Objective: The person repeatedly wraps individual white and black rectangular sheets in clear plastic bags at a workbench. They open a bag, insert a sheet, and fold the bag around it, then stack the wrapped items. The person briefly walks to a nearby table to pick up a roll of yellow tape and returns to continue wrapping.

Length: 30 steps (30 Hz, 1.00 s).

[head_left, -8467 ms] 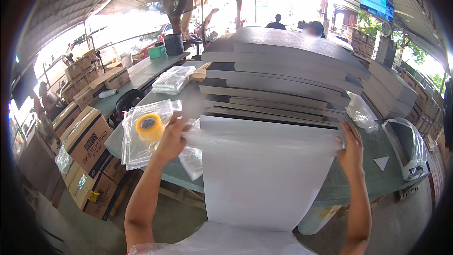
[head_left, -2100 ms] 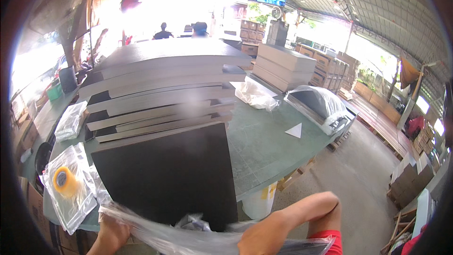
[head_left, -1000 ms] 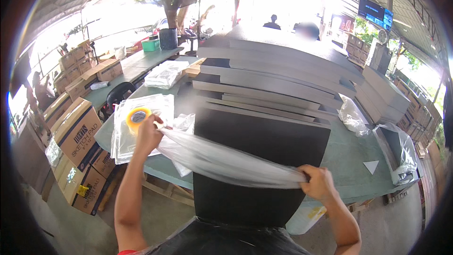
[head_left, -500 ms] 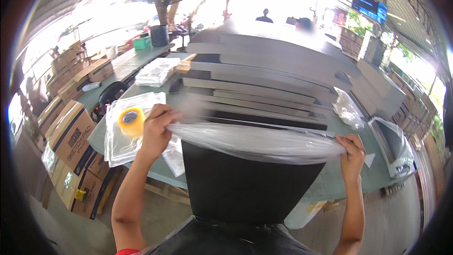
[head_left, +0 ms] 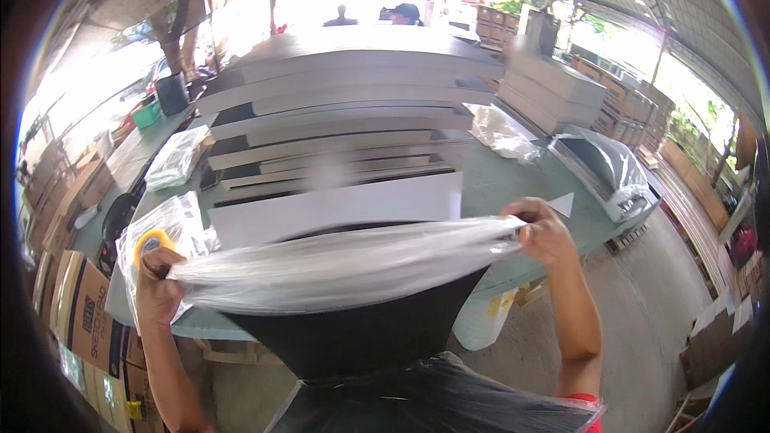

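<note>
A clear plastic sheet (head_left: 345, 265) is bunched and stretched sideways across a black board (head_left: 345, 341) in front of me. My left hand (head_left: 159, 289) is closed on its left end, beside the roll of yellow tape (head_left: 149, 242). At the other end, my right hand (head_left: 544, 232) pinches the plastic between thumb and fingers. The board slants from the table edge towards my body, and more clear film covers its near end. Behind the stretched plastic lies a white sheet (head_left: 345, 204), partly hidden.
Stacked grey and black boards (head_left: 353, 96) fill the table's middle. Flat plastic bags (head_left: 178, 156) lie at left, crumpled plastic (head_left: 501, 132) and a plastic-wrapped item (head_left: 601, 168) at right. Cartons (head_left: 84, 301) stand at lower left. Two people (head_left: 405, 14) are far back.
The view has swung right. Both hands still grip the plastic, which now sits nearer to me and slants up to the right. A white sheet now shows behind it.
</note>
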### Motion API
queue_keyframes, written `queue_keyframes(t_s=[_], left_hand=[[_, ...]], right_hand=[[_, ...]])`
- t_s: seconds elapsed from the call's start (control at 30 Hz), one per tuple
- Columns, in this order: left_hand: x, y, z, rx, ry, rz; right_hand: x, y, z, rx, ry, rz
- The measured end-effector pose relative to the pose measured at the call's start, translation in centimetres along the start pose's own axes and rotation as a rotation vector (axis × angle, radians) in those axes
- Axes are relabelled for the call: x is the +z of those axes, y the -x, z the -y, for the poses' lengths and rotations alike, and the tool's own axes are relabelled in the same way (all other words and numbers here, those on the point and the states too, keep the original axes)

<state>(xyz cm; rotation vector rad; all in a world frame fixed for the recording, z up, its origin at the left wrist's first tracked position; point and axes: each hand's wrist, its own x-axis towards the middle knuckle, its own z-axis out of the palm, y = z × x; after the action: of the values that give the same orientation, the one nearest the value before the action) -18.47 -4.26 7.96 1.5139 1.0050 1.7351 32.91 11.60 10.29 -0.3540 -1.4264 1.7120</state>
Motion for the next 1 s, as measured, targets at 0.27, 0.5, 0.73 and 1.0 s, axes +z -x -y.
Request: queue_keyframes(t_s=[0.27, 0.5, 0.73, 1.0], left_hand=[[-2.4, 16.0, 15.7, -1.102, 0.894, -0.227], [-5.8, 32.7, 29.8, -1.523, 0.564, -0.079], [0.3, 17.8, 16.2, -0.988, -0.553, 0.243], [9.6, 15.7, 6.4, -0.643, 0.163, 1.269]], right_hand=[[-6.8, 11.9, -18.5, 0.591, -0.548, -0.051], [-13.3, 23.5, -34.3, 1.183, -0.035, -0.47], [-11.1, 14.0, -21.8, 1.018, 0.741, -0.23], [5.4, 10.6, -17.9, 0.885, 0.302, 1.083]])
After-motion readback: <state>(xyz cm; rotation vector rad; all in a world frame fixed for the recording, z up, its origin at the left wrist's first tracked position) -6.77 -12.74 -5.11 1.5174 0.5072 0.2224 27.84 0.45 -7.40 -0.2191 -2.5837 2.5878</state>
